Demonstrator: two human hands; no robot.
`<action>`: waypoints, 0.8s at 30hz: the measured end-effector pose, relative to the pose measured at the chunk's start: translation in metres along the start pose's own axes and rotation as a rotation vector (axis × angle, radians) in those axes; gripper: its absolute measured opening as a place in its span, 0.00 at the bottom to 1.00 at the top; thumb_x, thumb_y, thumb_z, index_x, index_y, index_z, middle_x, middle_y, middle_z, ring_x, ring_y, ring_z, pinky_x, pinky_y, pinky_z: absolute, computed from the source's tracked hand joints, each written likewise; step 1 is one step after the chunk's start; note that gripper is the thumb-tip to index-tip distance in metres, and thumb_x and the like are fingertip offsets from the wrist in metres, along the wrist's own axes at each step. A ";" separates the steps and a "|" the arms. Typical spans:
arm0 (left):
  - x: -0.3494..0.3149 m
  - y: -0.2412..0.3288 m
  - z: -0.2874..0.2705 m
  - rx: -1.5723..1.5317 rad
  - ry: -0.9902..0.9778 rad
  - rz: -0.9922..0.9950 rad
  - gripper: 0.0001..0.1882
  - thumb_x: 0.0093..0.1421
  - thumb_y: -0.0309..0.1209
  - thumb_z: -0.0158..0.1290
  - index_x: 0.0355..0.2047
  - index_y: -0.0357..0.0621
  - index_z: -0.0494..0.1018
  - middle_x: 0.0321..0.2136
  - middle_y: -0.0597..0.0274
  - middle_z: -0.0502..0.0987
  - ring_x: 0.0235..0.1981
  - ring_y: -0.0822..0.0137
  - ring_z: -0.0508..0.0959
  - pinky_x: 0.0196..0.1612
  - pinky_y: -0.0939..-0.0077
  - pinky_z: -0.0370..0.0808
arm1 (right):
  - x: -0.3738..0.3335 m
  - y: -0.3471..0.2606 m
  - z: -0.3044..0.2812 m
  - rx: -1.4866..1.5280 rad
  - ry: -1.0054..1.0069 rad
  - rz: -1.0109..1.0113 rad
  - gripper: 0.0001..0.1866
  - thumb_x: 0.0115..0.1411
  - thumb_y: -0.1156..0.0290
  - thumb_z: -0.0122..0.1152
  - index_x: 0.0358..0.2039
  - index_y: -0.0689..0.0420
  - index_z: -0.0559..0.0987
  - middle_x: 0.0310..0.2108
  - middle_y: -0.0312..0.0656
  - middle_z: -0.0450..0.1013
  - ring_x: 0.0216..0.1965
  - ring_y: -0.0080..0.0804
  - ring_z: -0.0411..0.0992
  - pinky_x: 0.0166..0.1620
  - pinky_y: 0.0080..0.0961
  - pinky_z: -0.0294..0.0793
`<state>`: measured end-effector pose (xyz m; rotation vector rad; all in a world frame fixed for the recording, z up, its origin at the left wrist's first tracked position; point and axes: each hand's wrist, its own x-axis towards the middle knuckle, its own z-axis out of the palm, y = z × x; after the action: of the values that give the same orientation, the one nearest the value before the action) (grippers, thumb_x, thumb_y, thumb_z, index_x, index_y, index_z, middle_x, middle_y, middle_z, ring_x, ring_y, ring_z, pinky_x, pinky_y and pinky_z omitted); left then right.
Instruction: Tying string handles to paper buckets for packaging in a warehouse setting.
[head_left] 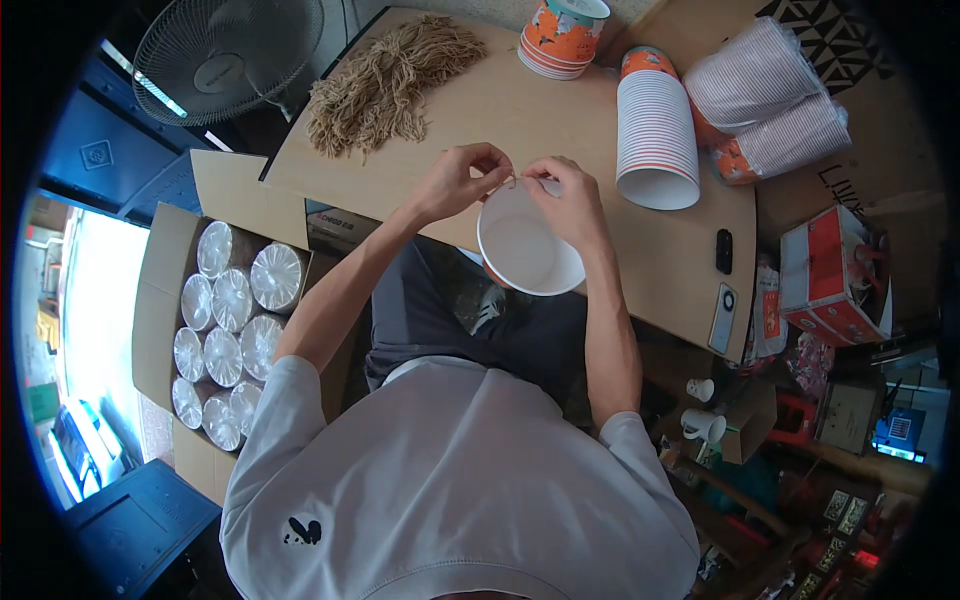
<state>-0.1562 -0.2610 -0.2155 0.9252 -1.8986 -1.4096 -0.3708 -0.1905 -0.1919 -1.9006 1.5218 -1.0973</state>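
Observation:
A paper bucket (530, 245), white inside with a bit of orange showing on its outer wall, is tilted with its mouth toward me at the table's near edge. Its far rim lies between my two hands. My left hand (462, 182) pinches a thin tan cord (514, 183) at that rim, fingertips pressed together. Close by on the right, my right hand (568, 200) is closed at the same cord, its thumb over the bucket's rim. Fingers partly hide the cord's ends. Beyond my left hand, a heap of similar tan cords (395, 85) lies on the table.
An orange bucket stack (560, 40) stands at the back, beside a long nested stack (657, 135) and plastic-wrapped stacks (765, 90). A carton (160, 270) of wrapped stacks is at left, below a fan (225, 70). A black object (723, 250) and a remote-like device (722, 318) lie right.

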 end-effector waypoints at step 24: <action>-0.006 0.002 -0.003 0.123 0.029 0.082 0.10 0.69 0.31 0.59 0.45 0.38 0.82 0.32 0.64 0.83 0.30 0.77 0.78 0.35 0.75 0.76 | 0.006 0.004 0.020 -0.038 0.075 -0.010 0.09 0.59 0.75 0.73 0.39 0.64 0.85 0.39 0.47 0.83 0.42 0.37 0.82 0.48 0.33 0.80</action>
<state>-0.1509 -0.2570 -0.2127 0.9093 -1.9962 -1.2369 -0.3561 -0.2002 -0.2048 -1.9135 1.5857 -1.1641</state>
